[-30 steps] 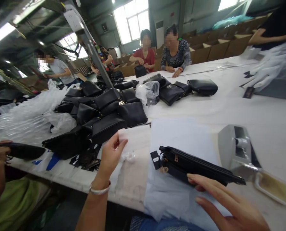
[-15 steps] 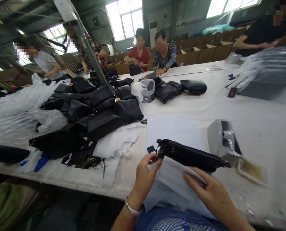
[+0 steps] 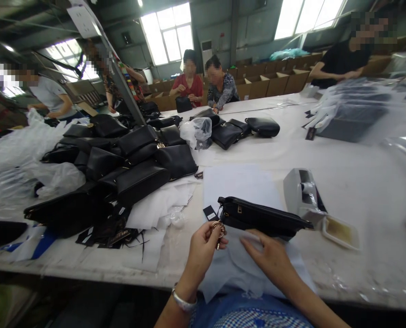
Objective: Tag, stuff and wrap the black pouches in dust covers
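My left hand (image 3: 203, 248) is closed, pinching a round gold-coloured charm (image 3: 218, 228) at the left end of a black handbag (image 3: 262, 217). The bag lies on the table just beyond my hands, its zip side up, with a black tag (image 3: 210, 213) beside its left end. Lower down, a sheet of thin white paper (image 3: 232, 259) hangs over the table edge towards my lap. Its upper edge is between the thumb and fingers of my right hand (image 3: 271, 255), which is closed on it. Part of the sheet is hidden behind that hand.
Black handbags (image 3: 143, 180) are heaped at the left, with loose black tags (image 3: 119, 234) in front. A grey tape dispenser (image 3: 295, 193) and a small white tray (image 3: 341, 233) stand to the right. Wrapped bags (image 3: 353, 114) are stacked farther right. Several people work around the table.
The gold charm now shows plainly in my left hand's fingers. My right hand has slid left along the paper's edge. The whole view has swung a little to the right.
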The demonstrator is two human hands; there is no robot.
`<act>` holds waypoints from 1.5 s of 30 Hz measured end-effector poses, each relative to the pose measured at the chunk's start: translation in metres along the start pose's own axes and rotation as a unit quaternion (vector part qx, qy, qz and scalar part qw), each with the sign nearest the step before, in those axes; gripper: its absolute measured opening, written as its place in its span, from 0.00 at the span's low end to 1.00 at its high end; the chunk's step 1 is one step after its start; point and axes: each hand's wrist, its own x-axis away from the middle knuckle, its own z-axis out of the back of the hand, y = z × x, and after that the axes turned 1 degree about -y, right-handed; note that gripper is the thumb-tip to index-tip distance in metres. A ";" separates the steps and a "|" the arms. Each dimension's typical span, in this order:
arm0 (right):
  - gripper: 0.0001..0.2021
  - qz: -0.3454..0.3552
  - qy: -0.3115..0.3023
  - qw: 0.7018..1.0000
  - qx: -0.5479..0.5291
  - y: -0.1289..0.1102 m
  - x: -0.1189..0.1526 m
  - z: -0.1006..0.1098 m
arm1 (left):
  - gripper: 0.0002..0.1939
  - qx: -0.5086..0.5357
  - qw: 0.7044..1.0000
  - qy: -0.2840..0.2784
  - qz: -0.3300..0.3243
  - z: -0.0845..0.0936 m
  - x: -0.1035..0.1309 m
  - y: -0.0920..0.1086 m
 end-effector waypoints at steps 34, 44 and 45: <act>0.23 -0.194 0.033 0.849 -0.491 -0.023 -0.015 -0.063 | 0.22 0.085 0.994 0.000 0.066 0.009 0.000 0.005; 0.20 -0.171 0.039 0.901 -0.397 -0.019 -0.014 -0.054 | 0.17 -0.068 0.993 0.096 -0.025 -0.003 0.010 -0.001; 0.21 -0.177 0.020 0.883 -0.435 -0.020 -0.012 -0.051 | 0.17 -0.063 0.992 0.103 -0.027 -0.003 0.010 -0.002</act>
